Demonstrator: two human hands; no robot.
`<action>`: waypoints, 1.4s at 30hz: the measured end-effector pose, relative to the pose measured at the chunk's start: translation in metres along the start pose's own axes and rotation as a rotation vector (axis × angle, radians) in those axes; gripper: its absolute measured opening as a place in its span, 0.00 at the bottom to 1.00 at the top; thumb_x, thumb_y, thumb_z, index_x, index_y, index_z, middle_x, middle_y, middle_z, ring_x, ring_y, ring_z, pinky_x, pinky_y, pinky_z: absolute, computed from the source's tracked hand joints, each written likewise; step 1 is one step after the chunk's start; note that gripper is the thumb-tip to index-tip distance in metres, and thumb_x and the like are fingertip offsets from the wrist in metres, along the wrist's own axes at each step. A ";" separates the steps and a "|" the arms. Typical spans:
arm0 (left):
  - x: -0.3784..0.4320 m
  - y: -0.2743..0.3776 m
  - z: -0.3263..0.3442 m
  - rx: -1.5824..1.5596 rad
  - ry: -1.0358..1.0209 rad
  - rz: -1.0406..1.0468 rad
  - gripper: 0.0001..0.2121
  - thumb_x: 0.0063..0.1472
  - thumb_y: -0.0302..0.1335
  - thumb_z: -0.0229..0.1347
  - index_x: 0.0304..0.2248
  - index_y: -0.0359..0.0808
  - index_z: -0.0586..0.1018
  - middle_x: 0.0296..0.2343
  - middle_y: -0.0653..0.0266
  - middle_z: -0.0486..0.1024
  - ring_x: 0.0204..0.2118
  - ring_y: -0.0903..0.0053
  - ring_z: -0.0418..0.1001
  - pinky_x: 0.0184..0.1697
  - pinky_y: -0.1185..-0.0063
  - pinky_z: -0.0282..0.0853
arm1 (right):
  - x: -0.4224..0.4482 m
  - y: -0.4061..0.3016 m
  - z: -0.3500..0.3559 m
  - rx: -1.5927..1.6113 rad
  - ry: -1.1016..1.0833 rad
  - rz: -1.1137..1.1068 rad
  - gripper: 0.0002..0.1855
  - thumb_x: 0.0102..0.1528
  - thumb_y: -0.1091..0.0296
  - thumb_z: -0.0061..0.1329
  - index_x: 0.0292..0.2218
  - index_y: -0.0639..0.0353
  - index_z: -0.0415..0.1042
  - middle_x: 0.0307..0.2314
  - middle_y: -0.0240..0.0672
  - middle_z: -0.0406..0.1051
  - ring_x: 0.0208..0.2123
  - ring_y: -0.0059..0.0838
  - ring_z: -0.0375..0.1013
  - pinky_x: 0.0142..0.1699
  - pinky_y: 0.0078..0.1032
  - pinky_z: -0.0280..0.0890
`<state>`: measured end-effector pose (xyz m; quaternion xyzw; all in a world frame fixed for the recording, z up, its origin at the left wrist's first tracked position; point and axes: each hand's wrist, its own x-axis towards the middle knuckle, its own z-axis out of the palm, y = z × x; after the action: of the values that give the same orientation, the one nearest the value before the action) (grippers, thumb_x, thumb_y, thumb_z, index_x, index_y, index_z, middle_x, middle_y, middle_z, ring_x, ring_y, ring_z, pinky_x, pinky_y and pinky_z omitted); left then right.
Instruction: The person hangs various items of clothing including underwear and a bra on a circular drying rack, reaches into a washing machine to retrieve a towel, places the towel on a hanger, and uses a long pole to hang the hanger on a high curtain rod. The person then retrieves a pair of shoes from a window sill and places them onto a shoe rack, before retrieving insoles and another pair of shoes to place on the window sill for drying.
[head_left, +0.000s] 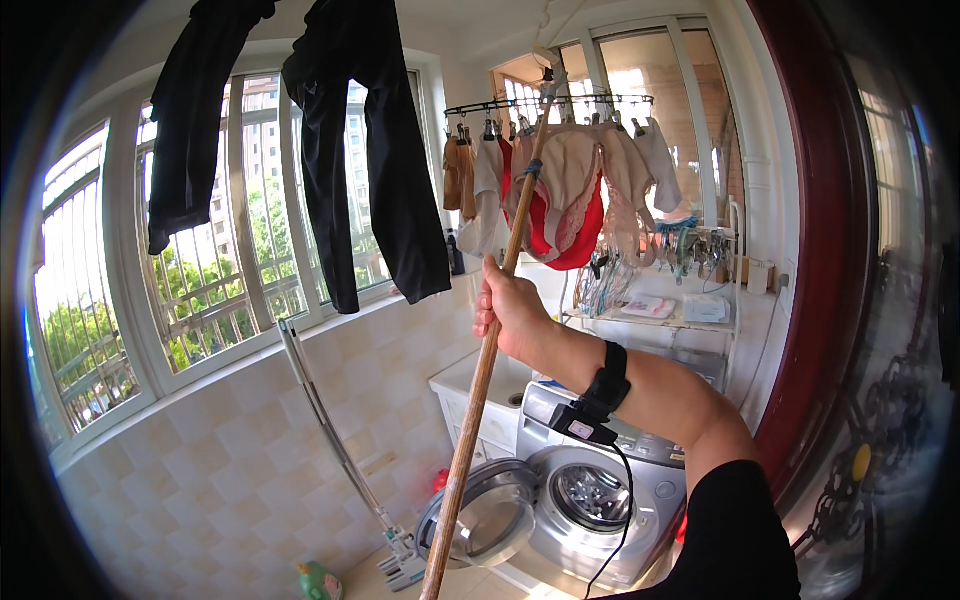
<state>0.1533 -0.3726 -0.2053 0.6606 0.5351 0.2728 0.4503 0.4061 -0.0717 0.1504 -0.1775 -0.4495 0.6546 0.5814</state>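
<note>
My right hand (514, 307) is closed around a long wooden pole (471, 420), which slants from the bottom of the view up toward the ceiling. The pole's upper end meets the top of a round clip hanger (592, 99), near its hook; whether it bears the hanger's weight I cannot tell. Small garments dangle from the hanger's clips, among them beige underwear (570, 161), a red piece (574, 255) and white socks (661, 169). A black band with a small device (606, 386) and a cable sits on my right forearm. My left hand is out of view.
Black trousers (375, 172) and another black garment (191, 127) hang at left before barred windows. A front-loading washing machine (645, 510) stands with its round door (480, 517) swung out, beside a white sink (457, 382). A flat mop (330, 427) leans against the tiled wall. A shelf (652, 319) holds hangers.
</note>
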 end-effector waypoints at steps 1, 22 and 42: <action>0.001 0.002 0.001 0.021 -0.043 -0.012 0.09 0.54 0.32 0.54 0.27 0.35 0.78 0.20 0.65 0.73 0.25 0.82 0.67 0.29 0.75 0.65 | 0.003 -0.003 0.000 -0.005 -0.004 -0.002 0.21 0.58 0.46 0.44 0.23 0.50 0.57 0.13 0.23 0.52 0.14 0.20 0.52 0.22 0.24 0.52; -0.022 0.062 -0.022 -0.068 0.207 -0.061 0.09 0.52 0.24 0.54 0.33 0.28 0.76 0.14 0.77 0.64 0.17 0.90 0.59 0.18 0.82 0.53 | -0.026 -0.026 -0.017 0.228 -0.100 -0.027 0.23 0.56 0.40 0.44 0.22 0.48 0.58 0.12 0.22 0.48 0.14 0.20 0.50 0.22 0.22 0.49; -0.019 0.036 0.020 -0.258 0.474 0.051 0.08 0.52 0.24 0.57 0.33 0.34 0.76 0.16 0.77 0.67 0.19 0.89 0.62 0.21 0.84 0.56 | -0.044 -0.032 0.024 0.025 -0.148 -0.275 0.19 0.59 0.49 0.44 0.23 0.47 0.55 0.12 0.21 0.49 0.12 0.18 0.52 0.19 0.23 0.53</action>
<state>0.1813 -0.3976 -0.1797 0.5289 0.5695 0.4971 0.3859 0.4182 -0.1244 0.1757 -0.0584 -0.5031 0.5857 0.6328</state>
